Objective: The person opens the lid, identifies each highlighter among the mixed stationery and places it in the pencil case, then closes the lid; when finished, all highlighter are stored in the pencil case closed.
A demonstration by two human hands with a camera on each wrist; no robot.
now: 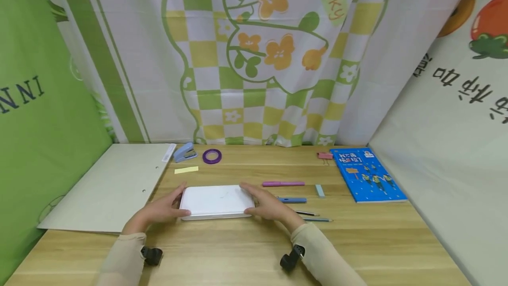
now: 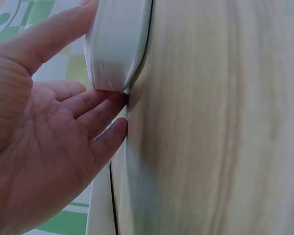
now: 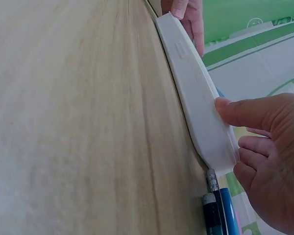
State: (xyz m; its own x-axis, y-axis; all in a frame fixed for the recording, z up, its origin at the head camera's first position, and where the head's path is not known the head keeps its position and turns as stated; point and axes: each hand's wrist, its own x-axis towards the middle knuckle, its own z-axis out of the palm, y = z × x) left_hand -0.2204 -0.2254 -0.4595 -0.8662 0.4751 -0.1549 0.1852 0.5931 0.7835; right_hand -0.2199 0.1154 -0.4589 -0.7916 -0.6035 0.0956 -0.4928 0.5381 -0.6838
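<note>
A long white box (image 1: pixel 217 201) with rounded corners and a lid lies flat on the table in the head view. My left hand (image 1: pixel 164 206) holds its left end, the thumb at the near corner and the fingers along the side. At the opposite end my right hand (image 1: pixel 266 203) grips it the same way. The left wrist view shows the left hand's fingertips (image 2: pixel 118 98) under the box's end. In the right wrist view, the right thumb (image 3: pixel 228 110) presses the lid edge, and a small raised tab shows on the box's front.
Right of the box lie a purple pen (image 1: pixel 283 184), a blue pen (image 1: pixel 293 200), two pencils (image 1: pixel 317 220) and an eraser (image 1: pixel 319 190). Behind are a stapler (image 1: pixel 184 152), purple tape (image 1: pixel 212 156), yellow notes (image 1: pixel 186 170) and a pink clip (image 1: pixel 325 156). A folder (image 1: pixel 107 184) and blue book (image 1: pixel 369 175) flank them.
</note>
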